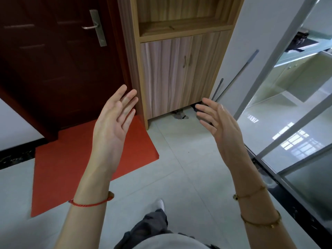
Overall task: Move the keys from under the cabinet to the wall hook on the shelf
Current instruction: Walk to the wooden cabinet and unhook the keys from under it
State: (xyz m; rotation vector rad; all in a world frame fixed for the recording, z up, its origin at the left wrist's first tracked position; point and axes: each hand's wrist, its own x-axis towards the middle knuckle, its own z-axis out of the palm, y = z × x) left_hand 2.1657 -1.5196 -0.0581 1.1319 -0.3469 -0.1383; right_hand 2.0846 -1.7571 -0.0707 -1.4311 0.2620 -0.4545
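Our left hand (112, 121) and right hand (218, 121) are raised palm to palm, each grip wide with fingers spread and holding nothing. Between them, at twelve o'clock, stands the tall light-wood cabinet with two striped doors (172, 74). In the dark gap under its base, on the pale grey tiled floor (179, 168), lies a small greyish bunch that looks like the keys (179, 115), just at ten o'clock of our right fingertips (199, 106); its detail is too blurred to tell. At nine o'clock of the cabinet is a dark red-brown door (59, 60), with an orange-red floor mat (71, 159) before it.
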